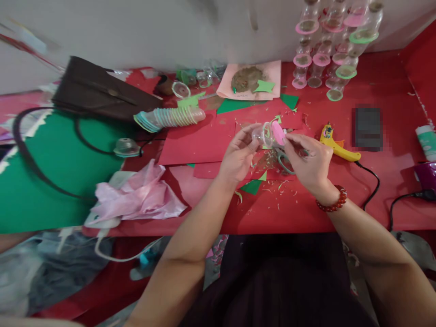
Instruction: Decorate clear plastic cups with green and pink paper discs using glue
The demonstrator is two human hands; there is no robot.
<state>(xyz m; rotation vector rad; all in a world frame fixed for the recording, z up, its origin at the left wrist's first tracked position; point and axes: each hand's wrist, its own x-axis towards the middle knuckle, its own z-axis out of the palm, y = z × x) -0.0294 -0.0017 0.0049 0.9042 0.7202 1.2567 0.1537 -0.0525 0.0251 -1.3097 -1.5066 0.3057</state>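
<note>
My left hand has its fingers wrapped round a small clear plastic cup, held on its side with the rim to the right. Between the thumb and fingers of my right hand is a pink paper disc, close to the cup's rim; whether they touch I cannot tell. Below the hands lie scissors, partly covered by my right hand, among small paper scraps. A yellow hot glue gun lies just right of my right hand.
Stacked clear cups with pink and green discs stand at the back right. Pink paper bearing brown material lies at the back. Nested cups, a dark bag and a pink plastic bag occupy the left. A cable trails from the glue gun.
</note>
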